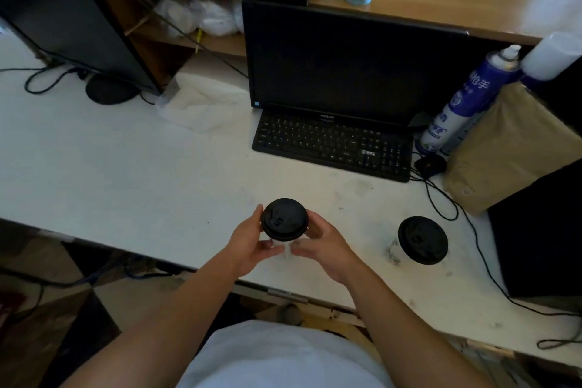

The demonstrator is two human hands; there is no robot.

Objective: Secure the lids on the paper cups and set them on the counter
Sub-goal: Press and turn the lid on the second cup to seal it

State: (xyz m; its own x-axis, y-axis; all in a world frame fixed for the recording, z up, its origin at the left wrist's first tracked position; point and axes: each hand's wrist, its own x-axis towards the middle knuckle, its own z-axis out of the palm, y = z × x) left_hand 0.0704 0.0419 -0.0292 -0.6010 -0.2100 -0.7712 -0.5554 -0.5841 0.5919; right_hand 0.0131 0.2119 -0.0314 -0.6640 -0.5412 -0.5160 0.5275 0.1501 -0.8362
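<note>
I hold a white paper cup [287, 249] topped by a black plastic lid [284, 219] between both hands, over the front part of the white counter [132, 167]. My left hand [252, 241] wraps the cup's left side, thumb up near the lid's rim. My right hand [324, 244] grips its right side, fingers curled round the cup wall below the lid. A second paper cup [394, 249] with a black lid [422, 239] stands on the counter to the right, apart from my hands.
A black monitor [352, 63] and keyboard [333, 145] stand behind the cups. A blue-and-white spray can [463, 104], a brown paper bag [510, 148] and cables lie at the right. A second monitor [72, 31] and crumpled white plastic [204, 104] are at the left.
</note>
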